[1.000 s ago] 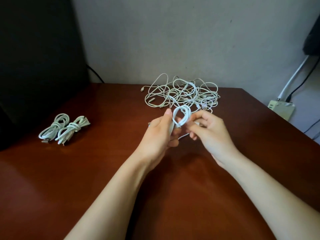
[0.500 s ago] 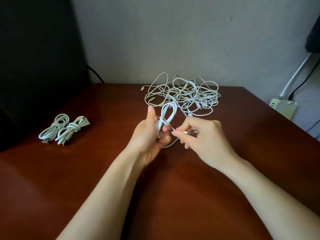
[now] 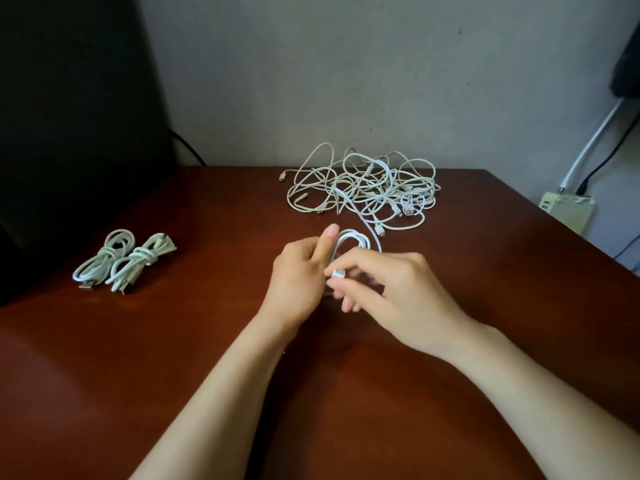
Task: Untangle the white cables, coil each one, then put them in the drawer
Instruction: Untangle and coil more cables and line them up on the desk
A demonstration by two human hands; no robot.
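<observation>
coiled cable point(image 3: 353, 239) btwn both hands, left hand point(image 3: 299, 275) & right hand point(image 3: 391, 289)

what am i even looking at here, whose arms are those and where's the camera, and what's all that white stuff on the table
There is no machine here: a person wears one camera on the head, looking forward and down, so the two bare arms are the wearer's own. The left hand holds a white cable coil upright, and the right hand pinches that cable's end beside it. On the brown table, two finished cable bundles lie side by side at the left. A tangled pile of white cables sits at the back near the wall. No drawer is in view.
</observation>
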